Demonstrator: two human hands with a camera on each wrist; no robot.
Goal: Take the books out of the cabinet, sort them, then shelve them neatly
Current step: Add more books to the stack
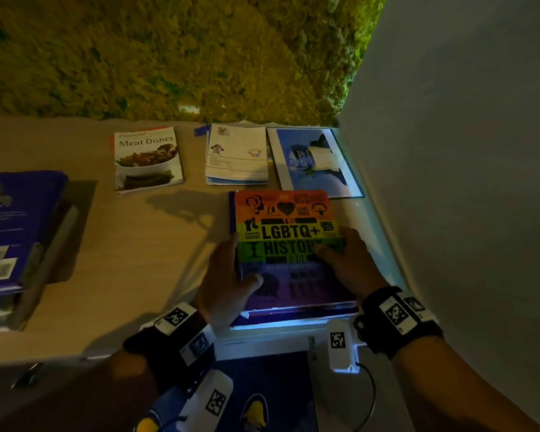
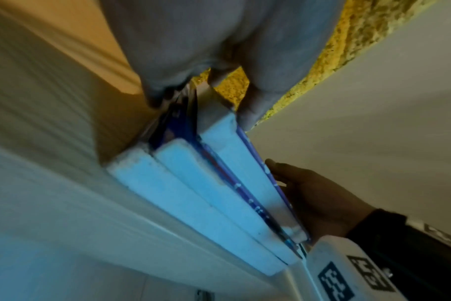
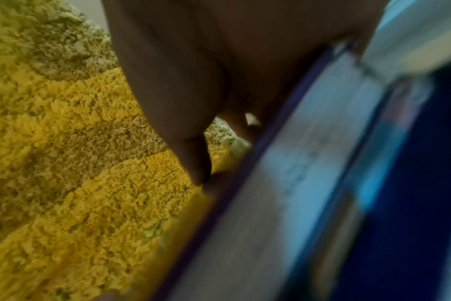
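Note:
A rainbow-covered book [image 1: 286, 232] titled "LGBTQ+ History" tops a short stack at the right front corner of the wooden table [image 1: 122, 260]. My left hand [image 1: 228, 275] grips the stack's left edge, thumb on the cover. My right hand [image 1: 349, 260] holds the right side, thumb lying across the cover. In the left wrist view the stack [image 2: 219, 193] shows three pale page blocks, with my left hand [image 2: 193, 51] wrapped round its far end and my right hand [image 2: 314, 199] on the top cover. The right wrist view is blurred: my right hand [image 3: 193, 71] lies against the book's page edge [image 3: 283, 183].
Laid out along the back of the table are a "Meat Dishes" cookbook [image 1: 147, 159], a white booklet [image 1: 237, 154] and a blue-and-white book [image 1: 314, 162]. A pile of purple-blue books [image 1: 16, 229] sits at the left. A moss wall [image 1: 169, 57] stands behind, a white wall [image 1: 465, 151] close on the right.

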